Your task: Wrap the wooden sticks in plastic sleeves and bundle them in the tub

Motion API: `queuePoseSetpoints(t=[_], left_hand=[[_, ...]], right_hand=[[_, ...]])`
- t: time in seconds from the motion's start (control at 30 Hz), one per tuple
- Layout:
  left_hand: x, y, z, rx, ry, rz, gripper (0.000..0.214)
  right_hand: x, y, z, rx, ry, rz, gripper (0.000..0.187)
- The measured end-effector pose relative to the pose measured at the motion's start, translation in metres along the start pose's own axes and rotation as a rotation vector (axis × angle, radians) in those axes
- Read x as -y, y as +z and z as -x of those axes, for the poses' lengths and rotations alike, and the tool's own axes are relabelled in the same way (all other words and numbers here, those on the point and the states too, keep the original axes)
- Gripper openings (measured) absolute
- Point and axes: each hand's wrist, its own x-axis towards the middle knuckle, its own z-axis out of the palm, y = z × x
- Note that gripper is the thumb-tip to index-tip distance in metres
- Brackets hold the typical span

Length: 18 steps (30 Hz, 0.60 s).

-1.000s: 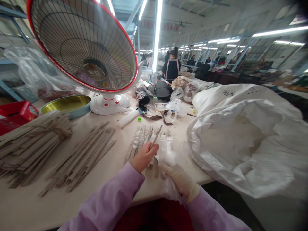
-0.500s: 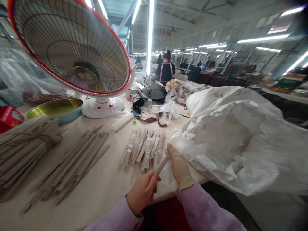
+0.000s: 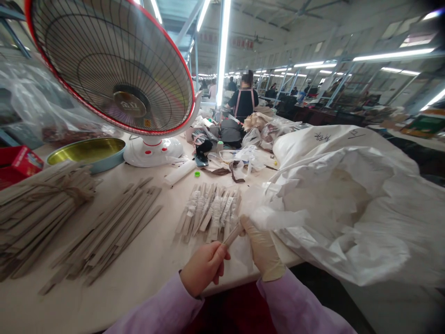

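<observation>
My bare left hand (image 3: 204,266) is closed round the near end of a flat grey-beige strip (image 3: 232,235). At the strip's far end is my right hand (image 3: 264,249) in a pale glove, its fingers bent round it. Thin translucent white film (image 3: 274,217) lies against the right fingers; whether they grip it too I cannot tell. Just beyond the hands are several short strips wrapped round the middle in white film (image 3: 213,208). Loose long strips (image 3: 111,232) lie to the left, beside a tied bundle of strips (image 3: 38,208).
A red-rimmed fan heater (image 3: 130,102) stands at the back left near a gold-lined basin (image 3: 88,153). A large white sack (image 3: 347,204) fills the right side. Plastic scraps and a dark bundle (image 3: 231,132) lie at the back. A person (image 3: 245,99) stands beyond.
The view has shifted slightly, so the table things sit a little further right. Both hands keep hold of the strip. The film by my right hand has changed shape.
</observation>
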Motion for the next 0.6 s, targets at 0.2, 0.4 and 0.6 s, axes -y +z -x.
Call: queuePoseSetpoints(t=[0.2,0.4,0.6], left_hand=[[-0.005,0.004,0.008,-0.008,0.027,-0.215,0.038],[-0.009,0.004,0.011,-0.012,0.029,-0.323,0.040],[-0.010,0.002,0.008,0.068,-0.041,-0.178,0.041]], right_hand=[[-0.007,0.003,0.004,0.078,0.254,-0.220,0.028],[0.005,0.003,0.003,0.169,0.524,-0.313,0.026],[0.006,0.004,0.005,0.127,0.312,-0.253,0.025]])
